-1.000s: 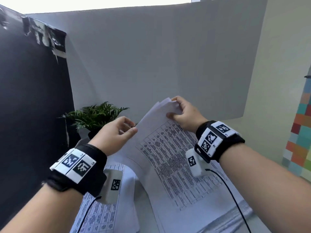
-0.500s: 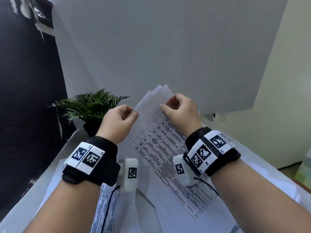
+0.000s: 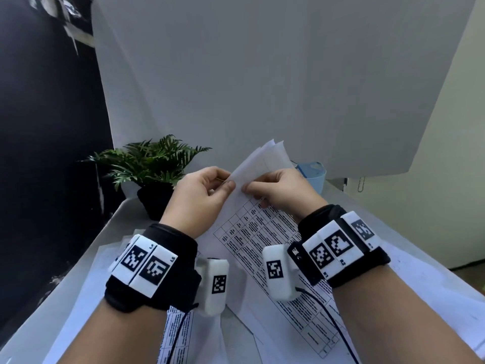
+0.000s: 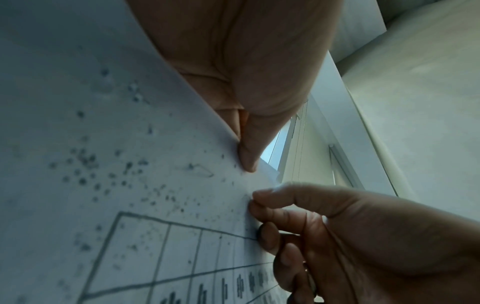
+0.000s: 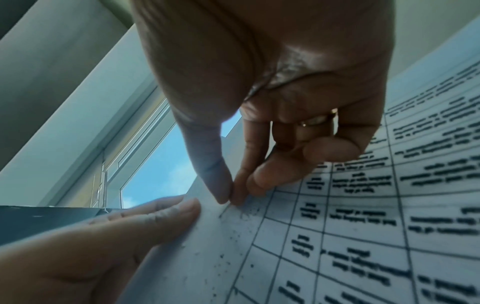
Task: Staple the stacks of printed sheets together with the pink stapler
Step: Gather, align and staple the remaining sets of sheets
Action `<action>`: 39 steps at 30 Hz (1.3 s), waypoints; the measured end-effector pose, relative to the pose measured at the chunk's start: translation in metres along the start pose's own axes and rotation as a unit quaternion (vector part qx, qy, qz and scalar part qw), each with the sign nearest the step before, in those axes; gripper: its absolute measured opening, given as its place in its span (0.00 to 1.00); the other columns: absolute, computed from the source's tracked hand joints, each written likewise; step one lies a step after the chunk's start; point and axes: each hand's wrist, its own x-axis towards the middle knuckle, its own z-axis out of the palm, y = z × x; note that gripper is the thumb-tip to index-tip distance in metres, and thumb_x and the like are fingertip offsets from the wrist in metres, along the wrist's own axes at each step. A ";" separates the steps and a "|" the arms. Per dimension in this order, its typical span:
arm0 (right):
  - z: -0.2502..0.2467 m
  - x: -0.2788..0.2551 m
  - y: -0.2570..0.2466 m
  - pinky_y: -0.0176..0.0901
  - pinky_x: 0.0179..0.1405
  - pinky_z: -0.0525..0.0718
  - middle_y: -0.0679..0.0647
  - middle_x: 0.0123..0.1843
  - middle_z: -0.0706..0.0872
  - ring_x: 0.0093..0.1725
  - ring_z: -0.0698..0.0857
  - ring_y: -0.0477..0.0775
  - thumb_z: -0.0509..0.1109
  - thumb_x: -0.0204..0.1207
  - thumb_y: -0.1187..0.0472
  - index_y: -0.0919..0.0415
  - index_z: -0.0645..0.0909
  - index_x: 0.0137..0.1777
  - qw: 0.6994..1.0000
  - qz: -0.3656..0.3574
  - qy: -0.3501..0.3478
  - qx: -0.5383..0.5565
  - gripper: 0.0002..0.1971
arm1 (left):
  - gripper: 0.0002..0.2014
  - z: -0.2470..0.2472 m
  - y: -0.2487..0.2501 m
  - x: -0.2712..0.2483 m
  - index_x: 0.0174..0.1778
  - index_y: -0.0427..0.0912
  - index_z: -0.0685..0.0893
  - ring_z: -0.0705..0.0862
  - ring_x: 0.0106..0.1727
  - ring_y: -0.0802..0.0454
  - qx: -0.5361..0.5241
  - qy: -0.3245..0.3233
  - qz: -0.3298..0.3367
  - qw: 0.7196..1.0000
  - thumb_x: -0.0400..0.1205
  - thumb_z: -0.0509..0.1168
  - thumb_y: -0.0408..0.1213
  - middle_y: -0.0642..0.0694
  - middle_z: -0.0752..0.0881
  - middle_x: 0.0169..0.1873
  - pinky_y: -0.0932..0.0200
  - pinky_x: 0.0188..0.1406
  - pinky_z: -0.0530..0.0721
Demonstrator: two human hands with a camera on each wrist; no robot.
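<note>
A stack of printed sheets (image 3: 252, 232) with a table of text is held tilted up off the table, its top corner fanned out. My left hand (image 3: 228, 183) pinches the stack's left edge near that corner, thumb on the front and fingers behind the paper (image 4: 244, 154). My right hand (image 3: 246, 190) pinches the top margin with thumb and index tip, just right of the left thumb (image 5: 230, 199). A thin short dark line lies on the paper at those fingertips. The pink stapler is in no view.
More printed sheets (image 3: 183, 334) lie on the white table (image 3: 126, 219) under my wrists. A potted fern (image 3: 149, 164) stands at the back left and a pale blue container (image 3: 312, 174) at the back right. A white board rises behind, a black panel on the left.
My right hand has slid from the stack's top corner down to the margin beside my left thumb. The hands have come close together and the view has tipped down.
</note>
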 end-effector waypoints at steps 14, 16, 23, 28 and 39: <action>0.007 0.006 0.006 0.36 0.28 0.76 0.52 0.31 0.84 0.21 0.77 0.44 0.72 0.70 0.58 0.57 0.85 0.36 1.000 -0.016 0.001 -0.002 0.05 | 0.03 0.002 0.005 -0.002 0.45 0.49 0.88 0.85 0.33 0.55 0.058 0.022 0.020 0.998 0.79 0.69 0.41 0.53 0.90 0.36 0.47 0.45 0.87; 0.008 0.005 0.007 0.35 0.28 0.77 0.50 0.30 0.83 0.23 0.78 0.45 0.71 0.72 0.60 0.56 0.83 0.34 0.999 -0.050 0.008 -0.006 0.06 | 0.04 0.002 0.006 -0.002 0.45 0.47 0.88 0.85 0.32 0.56 0.053 0.036 0.012 0.998 0.80 0.68 0.40 0.53 0.90 0.35 0.49 0.44 0.87; 0.011 0.003 0.007 0.27 0.26 0.73 0.44 0.27 0.79 0.23 0.74 0.37 0.72 0.71 0.62 0.59 0.82 0.37 0.980 -0.176 0.043 -0.077 0.03 | 0.02 -0.005 0.011 -0.002 0.44 0.47 0.87 0.89 0.39 0.49 0.033 0.046 -0.003 0.998 0.80 0.69 0.38 0.52 0.91 0.35 0.45 0.46 0.88; 0.015 0.000 0.004 0.27 0.29 0.72 0.46 0.32 0.80 0.28 0.74 0.40 0.70 0.73 0.62 0.62 0.83 0.40 0.957 -0.253 0.067 -0.126 0.04 | 0.03 -0.013 0.011 0.000 0.40 0.48 0.86 0.87 0.34 0.48 0.032 0.049 0.000 0.998 0.79 0.69 0.39 0.51 0.90 0.31 0.41 0.44 0.88; 0.019 -0.001 0.004 0.21 0.29 0.71 0.47 0.38 0.83 0.27 0.78 0.36 0.70 0.76 0.62 0.62 0.84 0.45 0.935 -0.309 0.076 -0.156 0.04 | 0.05 -0.022 0.013 0.001 0.38 0.48 0.85 0.79 0.25 0.62 0.027 0.051 0.009 0.998 0.80 0.69 0.37 0.53 0.89 0.29 0.55 0.35 0.82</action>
